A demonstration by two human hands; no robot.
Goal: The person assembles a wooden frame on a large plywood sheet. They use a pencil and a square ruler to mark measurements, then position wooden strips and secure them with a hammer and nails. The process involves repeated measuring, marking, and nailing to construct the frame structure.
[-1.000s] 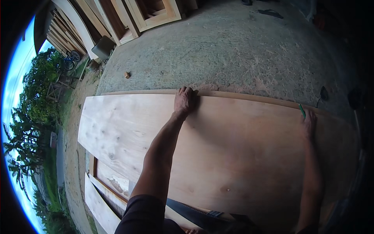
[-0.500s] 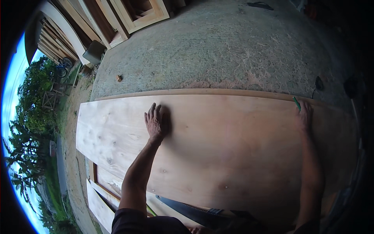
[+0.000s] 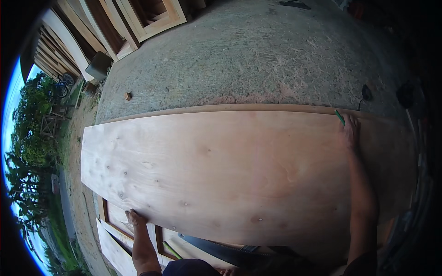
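Nearest the person, the left hand (image 3: pixel 133 217) curls its fingers over the near edge of a large plywood sheet (image 3: pixel 230 170), gripping it at the lower left. Under that edge show a framed wooden panel (image 3: pixel 115 221) and a handsaw (image 3: pixel 216 246) lying on it. The sheet lies flat, stretching across between both arms. At its far right edge the right hand (image 3: pixel 350 131) rests on the wood, closed around a green pencil (image 3: pixel 339 117) whose tip points at the far rim. Beyond spreads a concrete floor (image 3: pixel 258 60), with wooden frames (image 3: pixel 147 18) stacked at the far left.
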